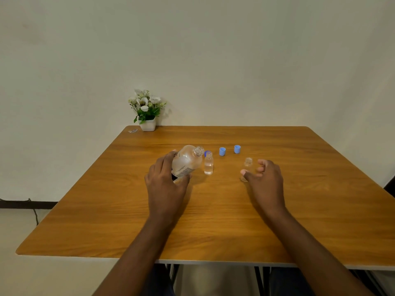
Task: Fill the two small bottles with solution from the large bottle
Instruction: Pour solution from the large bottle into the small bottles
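L fingers [166,161] grip lg bottle [188,160]; R fingers [261,163] beside small bottle [248,164].

One large bottle [187,162]; two small bottles [208,165] [248,164]; three blue caps [222,151] [237,149] [205,153], one partly hidden; one potted plant [146,110].

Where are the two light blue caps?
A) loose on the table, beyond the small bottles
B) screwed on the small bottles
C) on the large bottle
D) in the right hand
A: the left cap and the right cap stand loose on the table, beyond the left small bottle and the right small bottle, both of which have bare, open necks.
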